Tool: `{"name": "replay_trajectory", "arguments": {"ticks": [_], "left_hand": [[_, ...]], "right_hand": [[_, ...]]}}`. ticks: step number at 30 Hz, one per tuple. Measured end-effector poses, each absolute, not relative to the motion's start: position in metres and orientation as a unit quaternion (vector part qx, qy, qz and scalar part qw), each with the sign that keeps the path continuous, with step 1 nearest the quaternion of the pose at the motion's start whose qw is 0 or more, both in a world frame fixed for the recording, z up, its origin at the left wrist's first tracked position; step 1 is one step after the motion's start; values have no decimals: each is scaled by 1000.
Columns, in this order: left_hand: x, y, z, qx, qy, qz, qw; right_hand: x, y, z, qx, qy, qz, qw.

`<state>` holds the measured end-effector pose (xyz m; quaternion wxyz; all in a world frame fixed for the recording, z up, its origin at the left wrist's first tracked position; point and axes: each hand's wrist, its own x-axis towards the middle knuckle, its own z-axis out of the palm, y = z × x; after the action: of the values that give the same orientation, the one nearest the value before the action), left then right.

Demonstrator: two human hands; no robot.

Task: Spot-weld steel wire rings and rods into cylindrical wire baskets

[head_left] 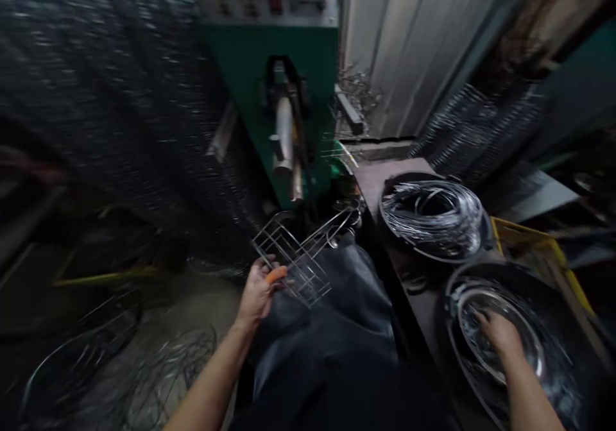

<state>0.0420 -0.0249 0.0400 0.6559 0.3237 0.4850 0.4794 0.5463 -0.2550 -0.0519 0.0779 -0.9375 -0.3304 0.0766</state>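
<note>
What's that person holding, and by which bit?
Left hand: a silvery wire grid, by its lower-left edge. Right hand: cannot be told; it's at a round, shiny-rimmed dish.

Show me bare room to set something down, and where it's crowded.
The bench shows a bare patch at its far end, between the wall and the basin of coiled wire. Floor shows between the wire tangle and the left forearm, though dimly. Crowded: the rest of the bench, mostly taken by that basin and the nearer basin, with the right hand inside.
</note>
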Motion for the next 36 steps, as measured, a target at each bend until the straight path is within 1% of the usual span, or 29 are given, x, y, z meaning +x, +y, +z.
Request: {"name": "replay_trajectory", "arguments": {"ticks": [3, 6, 8, 10, 12, 14, 18, 22, 24, 29, 32, 36], "left_hand": [[41, -29, 33, 286, 487, 498, 659], [39, -35, 28, 264, 485, 510, 659], [37, -37, 25, 264, 483, 513, 659], [36, -38, 24, 272, 479, 511, 660], [35, -39, 24, 280, 475, 510, 660], [34, -40, 23, 283, 472, 512, 660], [28, -43, 19, 272, 468, 532, 651], [17, -48, 17, 241, 457, 557, 650], [15, -49, 17, 236, 450, 562, 652], [20, -46, 22, 227, 444, 564, 659], [22, -43, 23, 226, 444, 555, 666], [17, -46, 13, 243, 464, 531, 667]], "right_hand": [[555, -260, -47, -948, -286, 112, 87], [541, -254, -20, -954, -267, 77, 111], [517, -236, 5, -942, -284, 59, 168], [481, -202, 29, -910, -318, 62, 260], [434, -159, 48, -856, -374, 103, 340], [382, -112, 57, -797, -429, 181, 385], [295, -34, 50, -675, -495, 349, 422], [251, 5, 35, -594, -487, 440, 465], [242, 14, 31, -572, -482, 459, 479], [237, 22, 32, -544, -474, 460, 518], [237, 21, 33, -540, -477, 463, 516], [234, 16, 32, -547, -488, 455, 505]]}}
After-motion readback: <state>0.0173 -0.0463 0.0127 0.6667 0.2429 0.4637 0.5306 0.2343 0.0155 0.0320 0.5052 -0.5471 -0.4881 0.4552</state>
